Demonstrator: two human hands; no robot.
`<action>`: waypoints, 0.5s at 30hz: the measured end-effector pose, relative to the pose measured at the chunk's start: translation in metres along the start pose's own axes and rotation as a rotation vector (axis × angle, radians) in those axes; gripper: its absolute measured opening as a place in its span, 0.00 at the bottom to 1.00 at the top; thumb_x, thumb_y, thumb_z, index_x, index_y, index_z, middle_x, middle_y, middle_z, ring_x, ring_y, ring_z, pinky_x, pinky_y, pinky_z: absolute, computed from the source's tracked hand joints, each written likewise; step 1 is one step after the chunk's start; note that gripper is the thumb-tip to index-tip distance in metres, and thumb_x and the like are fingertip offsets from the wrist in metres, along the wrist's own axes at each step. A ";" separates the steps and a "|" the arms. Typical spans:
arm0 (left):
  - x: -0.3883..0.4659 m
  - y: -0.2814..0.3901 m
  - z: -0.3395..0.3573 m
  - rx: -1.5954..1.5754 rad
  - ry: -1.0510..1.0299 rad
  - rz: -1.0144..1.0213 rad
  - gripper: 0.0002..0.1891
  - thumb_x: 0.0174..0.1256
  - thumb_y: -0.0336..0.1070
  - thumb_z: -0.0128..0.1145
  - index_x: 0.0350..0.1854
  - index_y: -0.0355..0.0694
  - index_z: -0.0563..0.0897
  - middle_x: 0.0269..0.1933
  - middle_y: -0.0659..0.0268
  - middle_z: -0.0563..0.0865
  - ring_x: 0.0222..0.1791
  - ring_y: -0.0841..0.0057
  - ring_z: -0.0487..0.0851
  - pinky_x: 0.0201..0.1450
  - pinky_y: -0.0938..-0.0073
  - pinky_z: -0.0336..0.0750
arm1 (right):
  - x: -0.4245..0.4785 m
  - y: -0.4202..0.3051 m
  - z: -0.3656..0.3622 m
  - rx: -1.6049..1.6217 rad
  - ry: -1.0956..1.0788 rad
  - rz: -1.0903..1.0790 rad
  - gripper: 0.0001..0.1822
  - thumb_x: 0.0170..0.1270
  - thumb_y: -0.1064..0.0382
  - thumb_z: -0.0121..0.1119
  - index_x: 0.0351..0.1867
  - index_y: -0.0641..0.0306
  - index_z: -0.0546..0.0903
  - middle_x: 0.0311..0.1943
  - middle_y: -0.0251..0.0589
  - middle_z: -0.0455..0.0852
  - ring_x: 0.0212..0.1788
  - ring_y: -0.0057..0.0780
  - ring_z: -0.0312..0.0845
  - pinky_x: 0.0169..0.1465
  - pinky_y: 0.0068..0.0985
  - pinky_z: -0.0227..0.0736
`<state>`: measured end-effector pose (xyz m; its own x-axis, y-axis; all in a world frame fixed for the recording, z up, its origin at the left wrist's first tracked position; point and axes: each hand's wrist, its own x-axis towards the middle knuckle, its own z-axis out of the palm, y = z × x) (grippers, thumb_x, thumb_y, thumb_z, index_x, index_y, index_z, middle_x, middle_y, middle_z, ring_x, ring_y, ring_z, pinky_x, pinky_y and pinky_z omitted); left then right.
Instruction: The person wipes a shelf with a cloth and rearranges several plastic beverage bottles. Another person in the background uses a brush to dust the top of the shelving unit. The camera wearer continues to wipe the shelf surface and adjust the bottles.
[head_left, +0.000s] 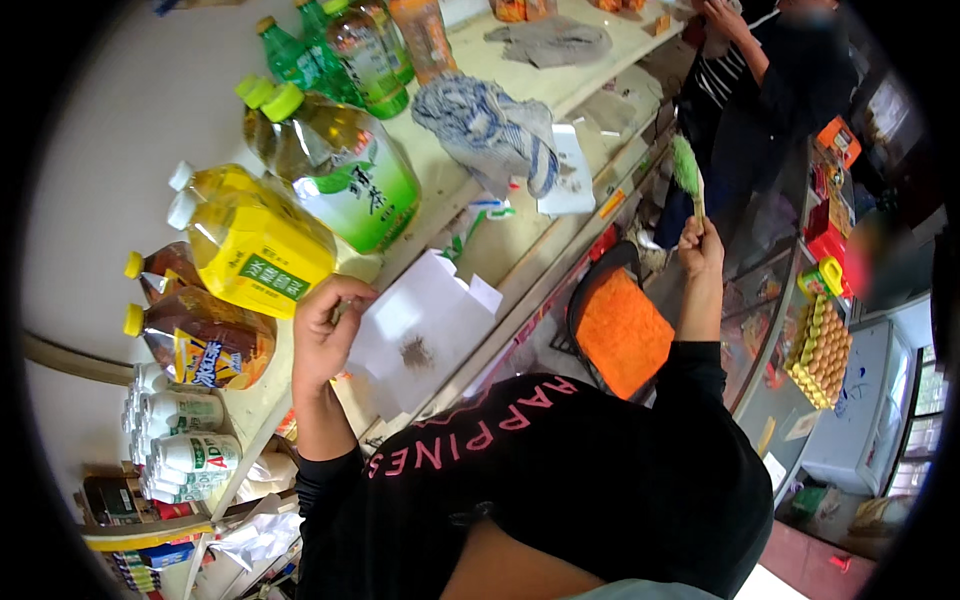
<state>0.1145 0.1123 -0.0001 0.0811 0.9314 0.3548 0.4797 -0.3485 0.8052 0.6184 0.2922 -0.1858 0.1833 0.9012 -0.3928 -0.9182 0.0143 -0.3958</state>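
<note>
My left hand (335, 324) pinches the edge of a white sheet of paper or card (431, 330), which has a small heap of dark dust (416, 352) on it. Out to the right, my right hand (702, 244) grips the handle of a small brush with green bristles (685, 165), its bristles raised. A blue and white checked cloth (491, 127) lies crumpled on the shelf above the sheet. Beside the cloth is a white tray or card (567, 171) with dirt on it. Large drink bottles, one with yellow liquid (259, 240), stand next to my left hand.
Green tea jugs (352, 172), iced tea bottles (214, 337) and packs of white bottles (187, 442) line the shelf. A grey cloth (551, 41) lies farther along. A chair with an orange cushion (624, 330), egg trays (821, 351) on a counter, and a person (765, 97) are at the right.
</note>
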 end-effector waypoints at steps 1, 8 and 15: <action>0.000 0.000 0.001 0.003 0.002 0.008 0.13 0.47 0.14 0.44 0.32 0.32 0.78 0.33 0.63 0.81 0.34 0.77 0.78 0.39 0.81 0.70 | -0.002 -0.002 0.001 0.015 0.020 -0.002 0.08 0.69 0.62 0.44 0.39 0.65 0.70 0.23 0.38 0.74 0.17 0.20 0.63 0.18 0.16 0.57; -0.001 0.002 0.005 0.049 0.011 0.043 0.14 0.46 0.11 0.45 0.32 0.32 0.79 0.31 0.61 0.82 0.33 0.73 0.79 0.39 0.80 0.71 | 0.007 -0.018 -0.020 0.045 0.177 -0.002 0.09 0.69 0.64 0.43 0.42 0.69 0.67 0.29 0.45 0.75 0.19 0.20 0.66 0.20 0.16 0.63; 0.001 0.005 0.004 0.092 -0.010 0.072 0.12 0.49 0.13 0.47 0.32 0.33 0.79 0.31 0.60 0.81 0.33 0.73 0.80 0.38 0.80 0.71 | -0.002 -0.040 -0.004 -0.076 0.142 0.102 0.14 0.68 0.62 0.45 0.39 0.77 0.70 0.23 0.37 0.73 0.18 0.17 0.67 0.19 0.12 0.61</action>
<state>0.1201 0.1123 0.0022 0.1271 0.9053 0.4053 0.5501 -0.4043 0.7307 0.6556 0.2879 -0.1721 0.1429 0.8261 -0.5450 -0.9065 -0.1118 -0.4070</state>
